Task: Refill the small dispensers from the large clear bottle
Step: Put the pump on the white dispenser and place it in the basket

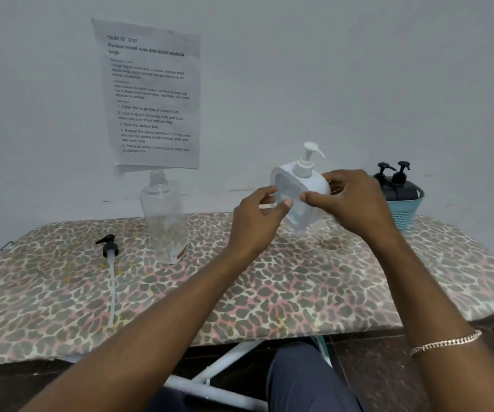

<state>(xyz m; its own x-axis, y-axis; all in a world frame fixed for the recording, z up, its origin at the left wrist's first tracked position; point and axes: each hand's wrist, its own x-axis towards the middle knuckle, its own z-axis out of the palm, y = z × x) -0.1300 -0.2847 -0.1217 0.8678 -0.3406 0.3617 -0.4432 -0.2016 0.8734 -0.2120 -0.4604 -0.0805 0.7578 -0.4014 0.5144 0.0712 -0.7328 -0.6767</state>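
A small white dispenser (294, 185) with its white pump on top is held tilted in the air above the board. My left hand (257, 215) grips its lower left edge and my right hand (349, 197) grips its right side. The large clear bottle (163, 218) stands upright and uncapped on the leopard-print ironing board (269, 289), left of my hands. Its black pump (109, 248) with a long white tube lies flat on the board further left. Two black dispensers (394, 179) stand in a teal basket (404, 211) at the back right.
A printed sheet of paper (150, 96) is stuck to the white wall behind the bottle. The board's white metal legs (222, 367) and my knee show below its front edge. The board's rounded end curves off at the right.
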